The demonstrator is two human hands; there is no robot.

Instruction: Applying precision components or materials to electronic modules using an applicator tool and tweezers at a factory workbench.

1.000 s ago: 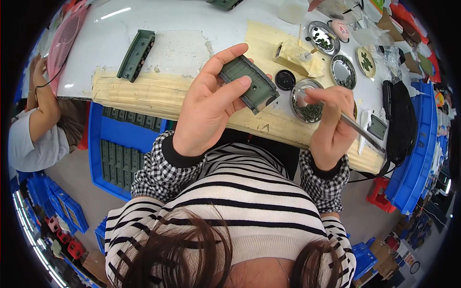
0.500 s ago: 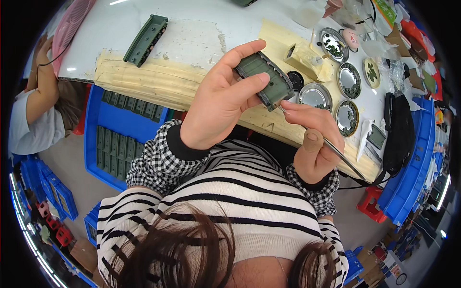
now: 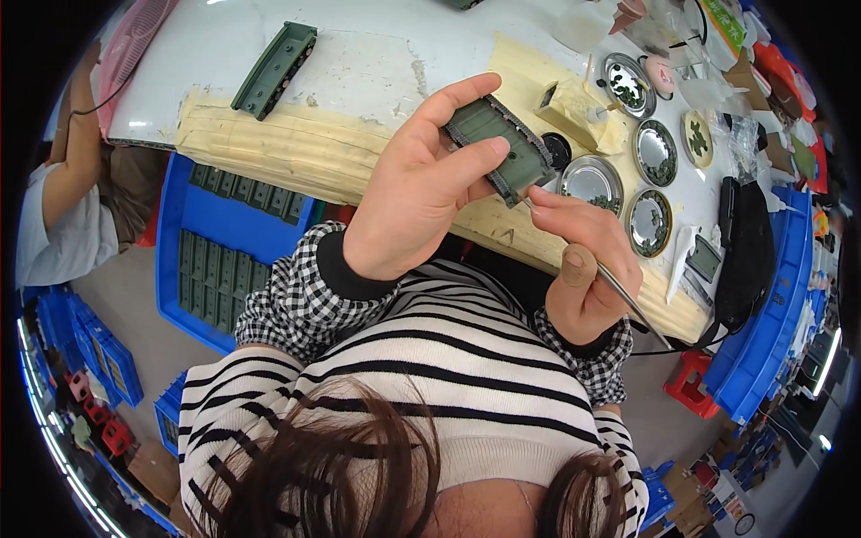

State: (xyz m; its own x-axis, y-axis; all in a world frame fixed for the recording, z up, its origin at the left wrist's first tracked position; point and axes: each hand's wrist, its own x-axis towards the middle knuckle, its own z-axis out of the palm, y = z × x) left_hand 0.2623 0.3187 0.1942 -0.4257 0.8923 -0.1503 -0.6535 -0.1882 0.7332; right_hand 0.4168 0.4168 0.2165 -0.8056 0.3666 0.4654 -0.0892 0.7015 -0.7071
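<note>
My left hand (image 3: 404,188) holds a dark green plastic model hull (image 3: 502,148), like a toy tank's lower body, with toothed or wheeled edges. The thumb presses on its flat face; the index finger stretches along its far end. My right hand (image 3: 592,260) is closed around a slim metal tool (image 3: 632,307) that looks like tweezers. Its tip meets or nearly meets the hull's near corner; fingertips partly hide that spot. Beyond my left hand, a similar green hull (image 3: 276,70) lies on the white table.
A blue crate (image 3: 166,260) at lower left holds rows of green hulls. Round metal dishes (image 3: 655,151) with small green pieces stand right of my hands, beside a tape-wrapped block (image 3: 578,121). Yellowish tape (image 3: 269,143) covers the table edge. A person's arm (image 3: 76,152) shows at far left.
The view has shifted very slightly. Both hands keep their grips, with the hull and metal tool in nearly the same place.
</note>
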